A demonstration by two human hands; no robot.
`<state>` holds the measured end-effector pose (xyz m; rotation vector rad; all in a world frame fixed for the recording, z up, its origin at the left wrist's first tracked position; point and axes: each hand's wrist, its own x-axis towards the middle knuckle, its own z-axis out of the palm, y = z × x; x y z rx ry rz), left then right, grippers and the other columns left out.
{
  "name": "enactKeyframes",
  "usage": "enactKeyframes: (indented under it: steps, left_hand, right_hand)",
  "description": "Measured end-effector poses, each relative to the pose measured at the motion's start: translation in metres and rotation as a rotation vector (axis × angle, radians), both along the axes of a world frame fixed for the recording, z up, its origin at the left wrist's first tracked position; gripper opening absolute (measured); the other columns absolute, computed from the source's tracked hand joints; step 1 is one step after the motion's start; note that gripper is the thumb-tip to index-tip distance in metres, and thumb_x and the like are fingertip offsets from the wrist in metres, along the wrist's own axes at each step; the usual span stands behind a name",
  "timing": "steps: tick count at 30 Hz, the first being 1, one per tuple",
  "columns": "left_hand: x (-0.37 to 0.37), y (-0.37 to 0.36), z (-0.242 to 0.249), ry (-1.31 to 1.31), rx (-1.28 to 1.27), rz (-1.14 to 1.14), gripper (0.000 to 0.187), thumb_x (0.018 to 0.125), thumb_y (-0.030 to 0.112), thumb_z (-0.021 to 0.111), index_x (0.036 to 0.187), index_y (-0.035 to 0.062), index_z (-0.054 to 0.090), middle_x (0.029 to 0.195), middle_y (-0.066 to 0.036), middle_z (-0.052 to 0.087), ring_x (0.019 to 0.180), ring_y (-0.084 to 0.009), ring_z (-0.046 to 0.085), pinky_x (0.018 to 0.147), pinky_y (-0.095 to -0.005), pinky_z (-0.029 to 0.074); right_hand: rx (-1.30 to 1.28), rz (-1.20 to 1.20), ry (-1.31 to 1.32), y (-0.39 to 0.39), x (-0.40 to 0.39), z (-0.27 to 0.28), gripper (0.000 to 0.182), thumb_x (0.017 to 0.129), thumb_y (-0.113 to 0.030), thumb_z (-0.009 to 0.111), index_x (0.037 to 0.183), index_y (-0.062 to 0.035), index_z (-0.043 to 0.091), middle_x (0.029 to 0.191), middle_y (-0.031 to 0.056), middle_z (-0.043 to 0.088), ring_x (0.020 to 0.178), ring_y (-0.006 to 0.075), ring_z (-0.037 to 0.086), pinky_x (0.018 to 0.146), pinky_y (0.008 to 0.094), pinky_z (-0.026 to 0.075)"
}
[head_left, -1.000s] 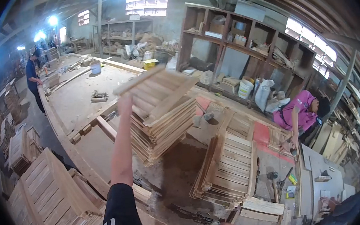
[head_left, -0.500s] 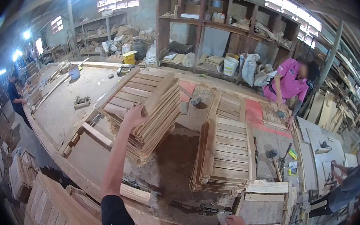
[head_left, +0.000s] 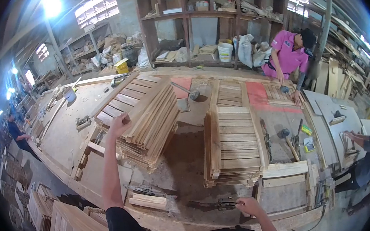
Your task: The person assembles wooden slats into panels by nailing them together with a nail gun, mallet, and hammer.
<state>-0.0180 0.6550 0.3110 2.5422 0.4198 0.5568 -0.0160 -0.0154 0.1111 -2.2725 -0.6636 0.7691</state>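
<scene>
My left hand (head_left: 119, 125), its fingers curled closed, is at the near left edge of a tall stack of slatted wooden panels (head_left: 152, 118). Whatever may be in those fingers is hidden. Low in the view, my right hand (head_left: 249, 206) has its fingers closed at the end of a dark metal clamp (head_left: 225, 204) lying on the workbench. A second stack of slatted wooden panels (head_left: 236, 144) stands right of centre, beyond my right hand. Short wooden pieces (head_left: 148, 201) lie beside another metal clamp (head_left: 142, 190) between my arms.
A mallet (head_left: 288, 139) and yellow-labelled packets (head_left: 308, 143) lie right. Across the bench, a person in pink (head_left: 289, 53) handles a small slatted panel (head_left: 280, 95). Another person's arm (head_left: 358, 137) works at far right. More panels (head_left: 76, 230) stand lower left; shelves (head_left: 189, 16) line the back.
The view has shifted, so the stacks sit differently in it. My left hand appears lower and further left against its stack. My right hand shows more fully, still at the clamp.
</scene>
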Motion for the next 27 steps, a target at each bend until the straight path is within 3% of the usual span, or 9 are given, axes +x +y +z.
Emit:
enactKeyframes:
  steps: [6, 9, 12, 15, 18, 21, 24, 26, 27]
  left_hand:
    - [0.007, -0.043, -0.006, 0.002, 0.201, 0.268, 0.042, 0.076, 0.034, 0.077, 0.102, 0.0032, 0.066, 0.078, -0.017, 0.068, 0.077, -0.0357, 0.067, 0.07, -0.0437, 0.052]
    - [0.014, -0.047, -0.018, -0.003, 0.249, 0.357, 0.044, 0.077, 0.037, 0.075, 0.105, 0.0038, 0.065, 0.08, -0.018, 0.068, 0.078, -0.0383, 0.066, 0.071, -0.0462, 0.052]
    - [0.023, -0.049, -0.018, 0.047, 0.234, 0.401, 0.043, 0.08, 0.037, 0.073, 0.107, 0.0043, 0.065, 0.083, -0.019, 0.069, 0.081, -0.0397, 0.066, 0.072, -0.0477, 0.052]
    - [0.026, -0.055, -0.009, 0.112, 0.269, 0.387, 0.046, 0.082, 0.037, 0.071, 0.112, 0.0033, 0.065, 0.087, -0.019, 0.069, 0.084, -0.0406, 0.066, 0.075, -0.0478, 0.052]
    - [0.021, -0.052, -0.021, -0.005, 0.352, 0.382, 0.052, 0.083, 0.038, 0.069, 0.119, 0.0016, 0.062, 0.095, -0.021, 0.069, 0.089, -0.0412, 0.065, 0.078, -0.0475, 0.052]
    - [0.013, -0.058, -0.017, 0.021, 0.327, 0.334, 0.051, 0.086, 0.036, 0.066, 0.122, 0.0008, 0.059, 0.103, -0.022, 0.067, 0.092, -0.0399, 0.065, 0.08, -0.0476, 0.052]
    - [-0.001, -0.09, -0.017, -0.428, 0.914, 0.294, 0.043, 0.088, 0.028, 0.064, 0.123, 0.0024, 0.06, 0.104, -0.02, 0.068, 0.091, -0.0391, 0.065, 0.08, -0.0481, 0.052]
    - [-0.021, -0.155, -0.011, -0.597, 0.659, 0.275, 0.028, 0.09, 0.018, 0.062, 0.113, 0.0024, 0.064, 0.096, -0.017, 0.069, 0.084, -0.033, 0.067, 0.076, -0.0431, 0.053]
    - [-0.035, -0.194, -0.015, -0.548, 0.309, 0.242, 0.022, 0.091, 0.016, 0.061, 0.107, 0.0011, 0.064, 0.091, -0.016, 0.068, 0.081, -0.0284, 0.067, 0.074, -0.0393, 0.053]
  right_hand:
    - [0.24, -0.26, -0.243, 0.015, 0.047, 0.027, 0.027, 0.08, -0.016, 0.071, 0.104, -0.0031, 0.069, 0.082, 0.0123, 0.069, 0.073, 0.0218, 0.066, 0.069, 0.0314, 0.052]
    - [0.264, -0.289, -0.356, 0.027, 0.065, 0.064, 0.023, 0.077, -0.019, 0.072, 0.096, -0.0046, 0.07, 0.078, 0.0105, 0.069, 0.073, 0.027, 0.067, 0.071, 0.0371, 0.053]
    - [0.257, -0.304, -0.436, 0.036, 0.085, 0.073, 0.021, 0.076, -0.016, 0.073, 0.092, -0.0035, 0.069, 0.088, 0.0107, 0.07, 0.084, 0.0299, 0.065, 0.079, 0.0387, 0.052]
    - [0.262, -0.384, -0.763, 0.036, 0.106, 0.073, 0.03, 0.076, -0.019, 0.074, 0.1, -0.0038, 0.065, 0.11, 0.0158, 0.065, 0.103, 0.0354, 0.06, 0.091, 0.0436, 0.046]
    - [0.123, -0.562, -0.851, 0.029, 0.156, 0.038, 0.048, 0.079, -0.03, 0.073, 0.118, -0.0061, 0.057, 0.125, 0.021, 0.056, 0.117, 0.0402, 0.051, 0.099, 0.0482, 0.04]
    - [-0.235, -0.797, -0.639, 0.042, 0.195, 0.032, 0.064, 0.083, -0.043, 0.069, 0.131, -0.007, 0.047, 0.127, 0.0236, 0.054, 0.121, 0.0426, 0.049, 0.096, 0.0529, 0.042]
    - [-0.283, -0.702, -0.371, 0.037, 0.224, -0.005, 0.073, 0.085, -0.051, 0.065, 0.136, -0.0055, 0.042, 0.13, 0.0229, 0.052, 0.123, 0.0419, 0.05, 0.093, 0.0534, 0.045]
    - [-0.176, -0.688, -0.436, 0.029, 0.23, -0.006, 0.069, 0.083, -0.049, 0.067, 0.128, 0.0, 0.047, 0.116, 0.0247, 0.06, 0.109, 0.0422, 0.058, 0.087, 0.0514, 0.049]
    - [-0.133, -0.683, -0.463, 0.023, 0.227, -0.009, 0.068, 0.083, -0.048, 0.068, 0.124, 0.0028, 0.05, 0.109, 0.0256, 0.063, 0.103, 0.0424, 0.062, 0.084, 0.0504, 0.051]
